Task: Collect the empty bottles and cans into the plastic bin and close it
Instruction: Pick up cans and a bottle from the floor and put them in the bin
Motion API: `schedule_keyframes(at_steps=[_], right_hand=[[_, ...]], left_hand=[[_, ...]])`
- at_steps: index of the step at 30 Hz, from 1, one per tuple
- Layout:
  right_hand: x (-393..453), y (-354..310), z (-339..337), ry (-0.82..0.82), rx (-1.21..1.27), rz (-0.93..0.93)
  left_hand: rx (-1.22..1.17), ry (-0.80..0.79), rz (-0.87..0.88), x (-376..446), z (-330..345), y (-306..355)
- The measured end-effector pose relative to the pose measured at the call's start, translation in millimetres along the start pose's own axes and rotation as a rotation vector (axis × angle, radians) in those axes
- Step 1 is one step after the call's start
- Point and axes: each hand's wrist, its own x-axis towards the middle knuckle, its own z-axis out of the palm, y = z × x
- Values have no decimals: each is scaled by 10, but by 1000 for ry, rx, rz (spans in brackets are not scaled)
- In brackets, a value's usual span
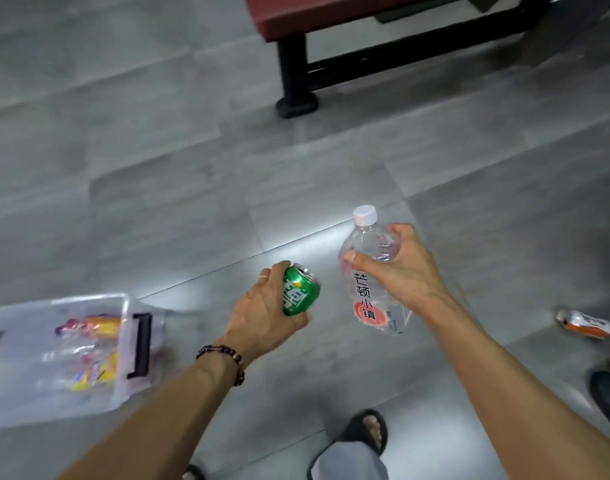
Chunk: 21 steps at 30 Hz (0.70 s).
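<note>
Floor: grey stone-look tiles (192, 168), with a bright glare patch just beyond the hands.
Landmark: clear rectangular plastic bin (125, 344) with black side handles, lidless as seen, low on the person's left; every place below is given from it.
Bin contents: several blurred bottles or wrappers in yellow, red and clear; their number cannot be told.
Left hand: left hand (262, 306), the nearer of the two to the bin, fingers and thumb curled round a green aluminium drink can (300, 293).
Can: just right of the bin's near handle and held above the floor, long axis tilted, its opened top pointing up and away from the bin.
Right hand: right hand (397, 265), farther right, thumb and curled fingers pinching the upper shoulder of a clear plastic water bottle (369, 271) with a white cap and a red-and-white label.
Bottle: well right of the bin, long axis near upright, cap leaning slightly toward it.
Left over: a small orange-and-white can or bottle (583, 323) lies on its side far right of the bin; too blurred to say which.
Beyond: dark red bench (331, 15) on a black frame, far from the bin.
Key relation: the bin lies left of both hands, so the can probably goes in first, and the bottle must cross past the left arm.
Lid: not in view.
</note>
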Motion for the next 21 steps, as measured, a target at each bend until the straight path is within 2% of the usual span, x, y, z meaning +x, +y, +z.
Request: schedule_keyframes(at_steps=[9,15,21], right_hand=[[-743,-964,2533,-101,-141,-120],[-1156,-1445,4381,-294,-213,-198],[-1227,-1773,5819,-439,-331,-332]], left_hand=[[-120,148,-134,-1019,-928,-2322],[-251,263,-378,-1675,-1257,-3867],[-388,502,-607,-1808,-1380,-4976]])
